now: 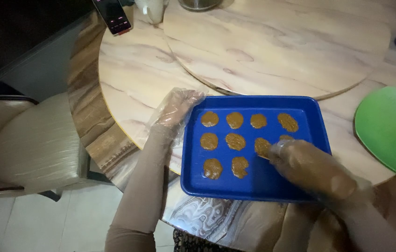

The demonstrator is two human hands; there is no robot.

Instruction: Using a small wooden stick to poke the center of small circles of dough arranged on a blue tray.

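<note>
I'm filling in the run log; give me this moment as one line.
left hand: gloved, resting at blue tray edge | right hand: gloved, touching brown patty | tray on marble table | green plate right

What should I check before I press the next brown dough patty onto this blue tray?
1. Left hand steadying the blue rectangular plastic tray at its left rim: ok.
2. Clear plastic gloves on both hands: ok.
3. Right hand on the third patty of the middle row: ok.
4. Free space in the bottom row right of the flat brown dough patties: ok.
5. Tray fully on the round marble-patterned table: ok.
6. Dough in the right hand's grip: cannot tell.
</note>
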